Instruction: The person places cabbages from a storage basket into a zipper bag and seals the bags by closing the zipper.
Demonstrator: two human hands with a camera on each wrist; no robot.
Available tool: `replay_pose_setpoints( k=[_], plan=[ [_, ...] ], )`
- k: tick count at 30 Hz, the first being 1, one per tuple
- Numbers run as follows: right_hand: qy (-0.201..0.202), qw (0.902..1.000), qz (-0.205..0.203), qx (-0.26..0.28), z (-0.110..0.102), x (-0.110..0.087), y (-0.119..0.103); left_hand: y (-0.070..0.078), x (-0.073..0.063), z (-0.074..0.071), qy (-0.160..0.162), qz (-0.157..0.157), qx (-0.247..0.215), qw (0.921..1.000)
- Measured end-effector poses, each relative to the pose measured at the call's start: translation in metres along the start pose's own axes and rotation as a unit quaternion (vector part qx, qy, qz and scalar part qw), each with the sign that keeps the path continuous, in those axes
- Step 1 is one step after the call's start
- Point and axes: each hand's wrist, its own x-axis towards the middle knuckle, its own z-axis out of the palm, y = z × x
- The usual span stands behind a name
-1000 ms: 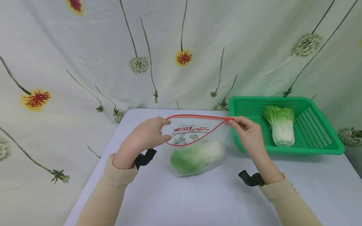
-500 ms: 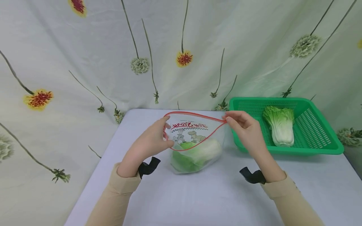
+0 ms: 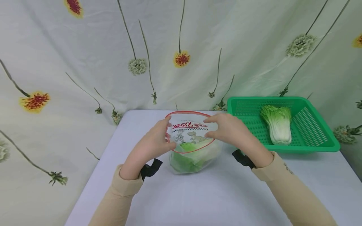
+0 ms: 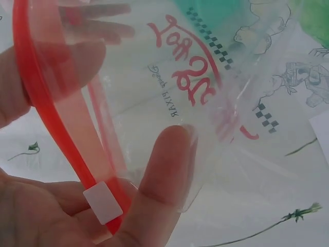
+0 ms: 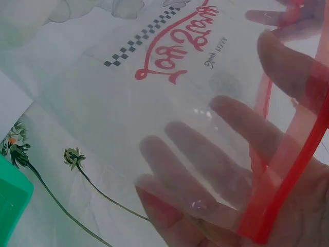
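Note:
A clear zip bag (image 3: 195,160) with red edging and printed lettering lies on the table, a green-and-white napa cabbage (image 3: 185,163) inside it. Its red-rimmed mouth gapes toward me. At the left end of the mouth is my left hand (image 3: 154,138), thumb and fingers spread against the rim; a white slider (image 4: 103,202) sits by its fingers in the left wrist view. My right hand (image 3: 230,130) reaches in at the right end, thumb and fingertips apart at the rim. In the right wrist view its straight fingers (image 5: 198,164) show through the film.
A green plastic basket (image 3: 311,147) stands at the back right, another napa cabbage (image 3: 278,125) lying in it. The white-covered table (image 3: 198,201) meets a flower-printed cloth (image 3: 158,40) behind.
My right hand has let go of the bag's right corner and moved left, now spread in the mouth. The left hand has shifted slightly right and the mouth gapes rounder.

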Motion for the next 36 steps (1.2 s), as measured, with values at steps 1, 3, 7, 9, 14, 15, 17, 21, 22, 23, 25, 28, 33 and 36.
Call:
replay_pose_setpoints(
  k=[1,3,7,9,14,15,17,21,22,23,25,28,33,36],
  plan=[
    [-0.013,0.9999,0.008,-0.007,-0.001,0.001,0.000,0.000,0.000,0.000,0.000,-0.001,0.001,1.0000],
    [-0.032,0.9991,0.023,-0.017,-0.005,0.002,0.001,0.000,0.001,0.001,-0.002,-0.001,0.004,1.0000],
    [-0.063,0.9968,0.044,-0.022,-0.013,0.003,0.007,0.003,0.003,0.004,-0.010,0.002,-0.010,0.9999],
    [-0.077,0.9957,0.047,-0.020,-0.015,0.003,0.009,0.005,0.004,0.006,-0.012,0.004,-0.019,0.9997],
    [-0.084,0.9954,0.041,-0.019,-0.017,0.002,0.013,0.006,0.001,0.011,0.007,0.000,-0.036,0.9993],
    [-0.082,0.9958,0.037,-0.019,-0.017,0.002,0.014,0.006,0.000,0.012,0.015,-0.001,-0.036,0.9992],
    [-0.076,0.9965,0.029,-0.020,-0.016,0.002,0.013,0.005,-0.003,0.014,0.029,0.001,-0.039,0.9988],
    [-0.058,0.9981,0.004,-0.021,-0.017,0.002,0.012,0.004,-0.006,0.016,0.053,0.002,-0.036,0.9979],
    [-0.051,0.9985,-0.002,-0.018,-0.018,0.002,0.012,0.004,-0.006,0.017,0.058,0.002,-0.035,0.9977],
    [-0.044,0.9990,-0.008,-0.008,-0.020,0.001,0.013,0.004,-0.007,0.017,0.062,0.000,-0.034,0.9975],
    [-0.028,0.9992,-0.015,0.024,-0.027,-0.001,0.017,0.004,-0.008,0.017,0.066,-0.001,-0.035,0.9972],
    [0.010,0.9964,-0.005,0.084,-0.043,-0.003,0.035,0.003,-0.008,0.019,0.068,-0.003,-0.043,0.9968],
    [0.088,0.9857,0.078,0.121,-0.062,0.003,0.094,0.004,-0.009,0.022,0.068,0.000,-0.056,0.9961],
    [0.121,0.9767,0.135,0.114,-0.061,0.011,0.137,0.003,-0.011,0.024,0.071,-0.001,-0.059,0.9957]
  ],
)
